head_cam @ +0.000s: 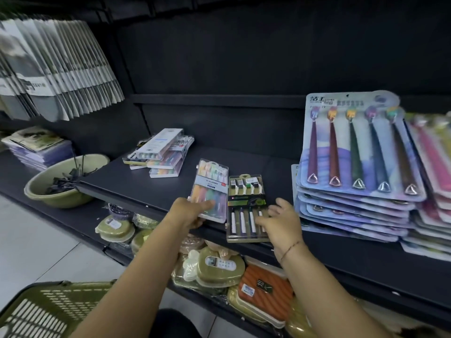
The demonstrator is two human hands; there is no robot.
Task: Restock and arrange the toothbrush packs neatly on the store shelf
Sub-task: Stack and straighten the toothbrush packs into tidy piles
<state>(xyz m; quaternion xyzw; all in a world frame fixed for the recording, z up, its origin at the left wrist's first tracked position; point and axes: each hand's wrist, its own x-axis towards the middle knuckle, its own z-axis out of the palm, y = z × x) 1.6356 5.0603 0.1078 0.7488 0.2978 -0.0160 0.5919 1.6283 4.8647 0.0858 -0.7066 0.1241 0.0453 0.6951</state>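
Note:
A clear pack of pastel toothbrushes (pixel 210 186) lies near the front of the dark shelf (pixel 244 164); my left hand (pixel 189 212) grips its near end, thumb on top. Beside it on the right lies a dark green pack of toothbrushes (pixel 245 203), jutting slightly over the shelf edge. My right hand (pixel 280 222) rests on its lower right part with fingers spread. A loose pile of similar clear packs (pixel 161 152) sits further back on the left. A tall stack of large purple blister cards with five brushes each (pixel 353 167) stands on the right.
A green basin (pixel 61 181) with dark items sits at the shelf's left. An olive plastic basket (pixel 48 311) is at bottom left. Soap boxes and an orange case (pixel 263 291) fill the lower shelf. Pink blister cards (pixel 436 181) are stacked at far right. Grey hanging packs (pixel 61 69) are upper left.

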